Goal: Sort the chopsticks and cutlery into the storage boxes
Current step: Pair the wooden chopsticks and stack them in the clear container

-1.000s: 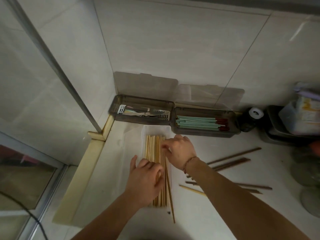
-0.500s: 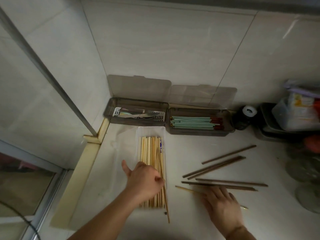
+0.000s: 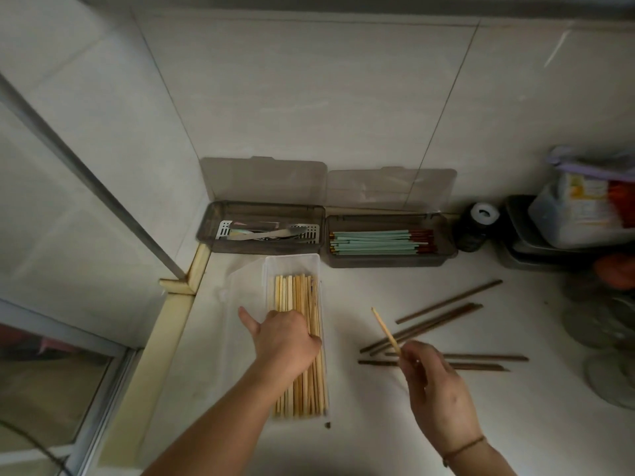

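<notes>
Bamboo chopsticks (image 3: 299, 338) filled the clear box (image 3: 292, 264) at centre, left hand (image 3: 285, 341) pressing flat on them; right hand (image 3: 436, 389) pinched one pale chopstick (image 3: 385, 329) above brown chopsticks (image 3: 443, 319).

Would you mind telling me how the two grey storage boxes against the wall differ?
The left grey box holds metal cutlery on a white perforated insert; the right grey box holds pale green chopsticks with red ends. The left box sits in the corner, the right beside a dark jar. Both stand open, lids up against the wall.
</notes>
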`<state>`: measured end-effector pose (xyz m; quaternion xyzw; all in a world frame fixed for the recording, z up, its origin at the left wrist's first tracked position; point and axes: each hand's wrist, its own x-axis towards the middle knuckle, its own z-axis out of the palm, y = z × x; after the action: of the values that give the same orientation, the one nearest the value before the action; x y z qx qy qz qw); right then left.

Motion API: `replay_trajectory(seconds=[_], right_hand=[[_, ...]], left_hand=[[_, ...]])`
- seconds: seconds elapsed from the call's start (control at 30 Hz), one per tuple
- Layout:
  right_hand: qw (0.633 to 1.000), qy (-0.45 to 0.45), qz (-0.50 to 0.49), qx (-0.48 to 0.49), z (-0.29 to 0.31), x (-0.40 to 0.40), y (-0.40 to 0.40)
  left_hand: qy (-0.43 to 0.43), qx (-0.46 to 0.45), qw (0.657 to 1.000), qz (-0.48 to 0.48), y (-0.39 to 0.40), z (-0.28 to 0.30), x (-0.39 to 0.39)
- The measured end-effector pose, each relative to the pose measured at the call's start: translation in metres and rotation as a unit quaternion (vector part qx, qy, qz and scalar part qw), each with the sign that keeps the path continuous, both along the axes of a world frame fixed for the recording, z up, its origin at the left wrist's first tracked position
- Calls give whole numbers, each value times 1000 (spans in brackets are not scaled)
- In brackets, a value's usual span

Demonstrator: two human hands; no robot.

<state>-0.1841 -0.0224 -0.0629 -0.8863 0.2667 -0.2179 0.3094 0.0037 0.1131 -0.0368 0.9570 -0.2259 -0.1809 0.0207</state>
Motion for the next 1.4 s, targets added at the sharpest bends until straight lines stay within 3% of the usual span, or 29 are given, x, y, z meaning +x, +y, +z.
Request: replay_trajectory(seconds=[0.17,0.23,0.3,0.37,0.47,0.6,0.7,0.83,0.9,0.93,1.03,1.1,1.23,1.4], right_hand=[[986,-78,37,142,32,39,12],[971,-78,57,220,41,59,16],[968,-61,79,232,46,81,23],[976,-33,107,188,49,105,33],[985,48,165,31,38,136,51],[949,185,207,-146,12,155,63],[918,270,227,-179,4,161,63],[891,310,248,-222,7,165,63],[889,295,271,-221,7,161,61],[905,252,277,-201,5,156,58],[969,-5,213,-126,-2,126,41],[974,-80,153,-149,-12,92,18],[975,26,99,-195,-38,20,-38],[953,145,98,-249,-56,-23,-64]], left_hand=[[-44,36,995,-80,3,-6,-4],[-41,2,991,-128,12,-7,-4],[-60,-41,981,-178,27,-7,-5],[-91,-73,973,-199,46,-11,-6],[-77,-207,963,-156,71,-28,-9],[-29,-369,925,-83,78,-37,-12],[-31,-391,917,-72,78,-40,-15],[-39,-386,918,-82,78,-42,-15],[-42,-362,926,-98,78,-44,-15],[-41,-350,930,-105,79,-44,-14],[-24,-345,931,-111,80,-43,-16],[-6,-355,930,-92,81,-40,-19],[-10,-360,930,-79,87,-38,-22],[-25,-370,928,-41,95,-37,-27]])
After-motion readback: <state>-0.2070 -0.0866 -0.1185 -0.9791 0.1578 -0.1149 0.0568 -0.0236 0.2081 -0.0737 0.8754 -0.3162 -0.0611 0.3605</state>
